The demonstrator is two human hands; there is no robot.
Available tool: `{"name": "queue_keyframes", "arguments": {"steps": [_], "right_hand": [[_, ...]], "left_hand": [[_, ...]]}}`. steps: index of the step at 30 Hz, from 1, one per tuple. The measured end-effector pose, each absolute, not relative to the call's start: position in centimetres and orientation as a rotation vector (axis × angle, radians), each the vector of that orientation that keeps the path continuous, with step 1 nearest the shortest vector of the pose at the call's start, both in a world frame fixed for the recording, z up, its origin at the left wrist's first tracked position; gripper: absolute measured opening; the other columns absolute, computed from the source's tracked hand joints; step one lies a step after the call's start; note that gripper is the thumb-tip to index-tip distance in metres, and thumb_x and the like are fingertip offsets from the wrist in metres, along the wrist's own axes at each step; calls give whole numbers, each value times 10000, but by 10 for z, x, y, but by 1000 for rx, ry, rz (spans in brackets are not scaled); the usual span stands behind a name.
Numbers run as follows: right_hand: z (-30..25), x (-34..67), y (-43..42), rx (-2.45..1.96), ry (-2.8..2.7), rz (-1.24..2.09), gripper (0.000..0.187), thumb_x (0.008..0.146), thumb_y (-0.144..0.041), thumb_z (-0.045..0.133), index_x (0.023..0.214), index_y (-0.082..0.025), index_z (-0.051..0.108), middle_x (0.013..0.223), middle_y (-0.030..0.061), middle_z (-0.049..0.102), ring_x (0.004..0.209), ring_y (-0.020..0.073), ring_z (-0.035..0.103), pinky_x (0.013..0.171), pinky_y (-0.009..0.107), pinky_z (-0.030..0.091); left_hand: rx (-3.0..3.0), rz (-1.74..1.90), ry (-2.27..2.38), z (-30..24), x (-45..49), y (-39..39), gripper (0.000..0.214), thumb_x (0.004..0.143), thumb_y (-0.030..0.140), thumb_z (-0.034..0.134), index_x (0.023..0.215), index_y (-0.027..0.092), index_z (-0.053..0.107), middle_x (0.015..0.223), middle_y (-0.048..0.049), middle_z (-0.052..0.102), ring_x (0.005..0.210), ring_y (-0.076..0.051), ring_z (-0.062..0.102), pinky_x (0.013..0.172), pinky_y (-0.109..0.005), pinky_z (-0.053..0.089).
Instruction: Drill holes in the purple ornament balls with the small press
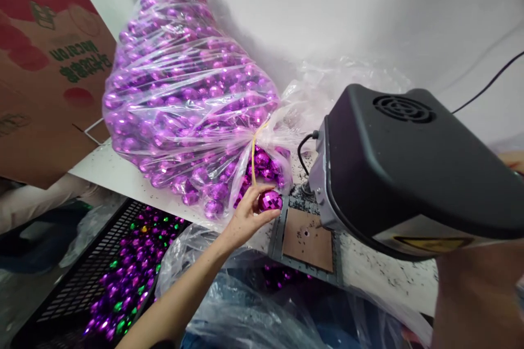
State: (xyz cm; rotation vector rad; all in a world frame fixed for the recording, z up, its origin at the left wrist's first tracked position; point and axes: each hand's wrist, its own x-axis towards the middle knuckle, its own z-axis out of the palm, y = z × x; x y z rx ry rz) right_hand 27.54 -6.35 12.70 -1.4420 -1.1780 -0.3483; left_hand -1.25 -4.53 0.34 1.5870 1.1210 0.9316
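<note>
My left hand (245, 218) reaches up from the lower left and pinches one purple faceted ball (270, 200) at the mouth of a big clear plastic bag (184, 103). That bag is stuffed with several shiny purple balls and loosely tied with a yellow band (254, 152). The ball is held just left of a brown pad (308, 240) in a grey frame, under the black head of a machine (409, 163). Only my right forearm (475, 294) shows at the lower right; its hand is hidden at the frame's bottom edge.
A black mesh crate (102, 278) with purple and green balls stands low on the left. A brown cardboard box (45, 65) leans at the upper left. Crumpled clear plastic (245, 305) lies below the white speckled table (393, 278). A black cable (487, 84) runs off right.
</note>
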Motion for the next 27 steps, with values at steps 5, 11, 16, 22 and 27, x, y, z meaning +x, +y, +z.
{"name": "queue_keyframes", "arguments": {"steps": [5, 11, 16, 22, 27], "right_hand": [[135, 267, -64, -1384, -1151, -308, 236, 817, -363, 549, 679, -171, 544, 608, -23, 471, 582, 52, 396, 569, 252, 266], [139, 265, -69, -1389, -1169, -273, 264, 823, -373, 563, 673, -159, 530, 595, -42, 422, 575, 35, 358, 556, 235, 252], [136, 264, -67, -1386, -1159, -277, 279, 835, -379, 559, 674, -157, 508, 596, -43, 393, 574, 33, 334, 556, 239, 239], [136, 264, -68, -1394, -1184, -292, 274, 858, -369, 542, 694, -154, 501, 608, -44, 381, 586, 30, 334, 558, 234, 236], [138, 263, -69, -1417, -1190, -306, 295, 876, -380, 530, 690, -155, 488, 605, -46, 375, 584, 30, 329, 569, 233, 219]], "left_hand": [[1186, 788, 937, -8, 2, -64, 527, 869, 458, 719, 1345, 277, 583, 1194, -33, 601, 1001, -191, 545, 751, -247, 445], [1185, 720, 945, -13, 19, -70, 462, 916, 473, 643, 1309, 239, 579, 1142, -33, 616, 1018, -205, 532, 781, -270, 426], [1244, 758, 862, -17, 26, -71, 461, 863, 419, 734, 1254, 218, 594, 1139, -39, 640, 1109, -231, 566, 984, -341, 433], [1581, 741, 986, -24, 33, -74, 446, 883, 415, 716, 1271, 223, 609, 1188, -60, 657, 1074, -251, 599, 957, -388, 467], [1893, 766, 989, -27, 42, -75, 403, 904, 340, 689, 1280, 227, 597, 1248, -77, 634, 1156, -263, 586, 1007, -410, 470]]}}
